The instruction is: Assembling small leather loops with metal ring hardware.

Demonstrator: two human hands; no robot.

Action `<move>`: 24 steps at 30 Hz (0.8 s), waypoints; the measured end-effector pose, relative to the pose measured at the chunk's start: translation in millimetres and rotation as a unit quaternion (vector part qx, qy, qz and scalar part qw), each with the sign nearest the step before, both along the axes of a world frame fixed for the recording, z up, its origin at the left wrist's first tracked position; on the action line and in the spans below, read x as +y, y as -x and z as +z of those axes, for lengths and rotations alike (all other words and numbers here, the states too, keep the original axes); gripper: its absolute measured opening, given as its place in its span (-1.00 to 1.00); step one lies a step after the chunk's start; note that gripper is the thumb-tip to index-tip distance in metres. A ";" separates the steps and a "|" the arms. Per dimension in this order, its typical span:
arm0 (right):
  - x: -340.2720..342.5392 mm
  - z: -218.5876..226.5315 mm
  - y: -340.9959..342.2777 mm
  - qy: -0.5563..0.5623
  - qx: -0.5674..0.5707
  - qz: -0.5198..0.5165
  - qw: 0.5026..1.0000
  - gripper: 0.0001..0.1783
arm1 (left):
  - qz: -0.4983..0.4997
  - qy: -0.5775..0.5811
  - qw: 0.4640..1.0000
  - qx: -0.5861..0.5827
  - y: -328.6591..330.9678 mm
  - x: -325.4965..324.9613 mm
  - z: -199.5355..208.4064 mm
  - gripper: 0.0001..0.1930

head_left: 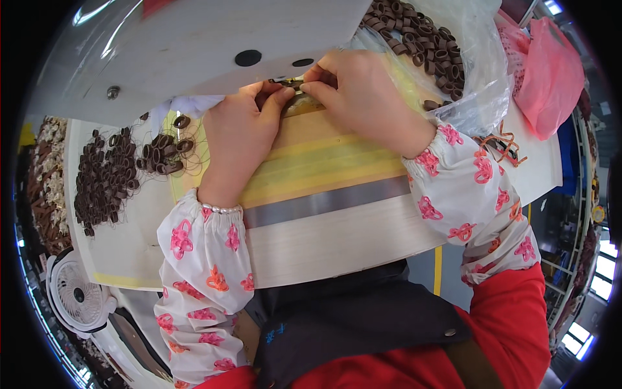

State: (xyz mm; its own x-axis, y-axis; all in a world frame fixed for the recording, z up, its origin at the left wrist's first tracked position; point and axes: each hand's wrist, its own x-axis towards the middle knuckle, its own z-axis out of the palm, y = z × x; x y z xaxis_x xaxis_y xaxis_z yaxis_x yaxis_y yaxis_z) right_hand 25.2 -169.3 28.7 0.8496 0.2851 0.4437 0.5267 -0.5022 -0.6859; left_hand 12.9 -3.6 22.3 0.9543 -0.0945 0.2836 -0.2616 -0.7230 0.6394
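Both hands meet under the white sewing machine head, close to the lit metal presser foot area. My left hand is closed, thumb and forefinger pinched at the left of the metal parts. From the right, my right hand pinches at the same spot, thumb against bent fingers. Whatever small piece lies between the fingertips is too hidden to make out. Brown ring-shaped loops with loose threads lie in a heap left of my left hand. More brown loops fill a clear plastic bag beyond my right hand.
Yellow tape strips cross the white table in front of the machine. A pink plastic bag sits at the far right, near some orange-brown strips. A white fan stands at the lower left.
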 end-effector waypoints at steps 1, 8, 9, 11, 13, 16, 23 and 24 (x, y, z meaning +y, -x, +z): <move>-0.9 1.0 0.0 0.007 0.012 -0.001 1.000 -0.94 | -0.006 0.000 1.000 -0.014 -0.3 0.1 -1.8 -0.73; -3.2 8.7 -4.7 0.111 0.000 -0.002 0.994 -0.82 | -0.028 0.041 0.998 0.031 -1.4 2.4 0.8 -0.75; -3.6 8.4 -5.6 0.113 -0.006 -0.001 0.994 -0.82 | -0.026 0.035 0.998 0.035 -1.2 1.7 2.6 -0.75; -4.2 7.2 -7.3 0.107 -0.016 -0.002 0.994 -0.84 | -0.016 0.045 0.997 0.054 -0.4 0.5 5.0 -0.75; -0.6 1.8 -8.3 0.089 -0.023 -0.007 0.996 -0.85 | 0.001 0.075 0.993 0.088 1.1 2.6 5.6 -0.74; -2.0 8.8 -5.6 0.087 0.049 -0.016 0.995 -0.85 | -0.015 0.073 0.995 0.067 -0.2 0.5 2.7 -0.75; 1.0 -0.9 -9.7 0.102 0.013 -0.017 0.995 -0.86 | 0.004 0.042 0.995 0.090 0.7 5.6 5.7 -0.74; 0.2 -3.5 -10.3 0.103 0.010 -0.019 0.994 -0.85 | -0.005 0.044 0.995 0.085 -0.1 6.0 3.6 -0.74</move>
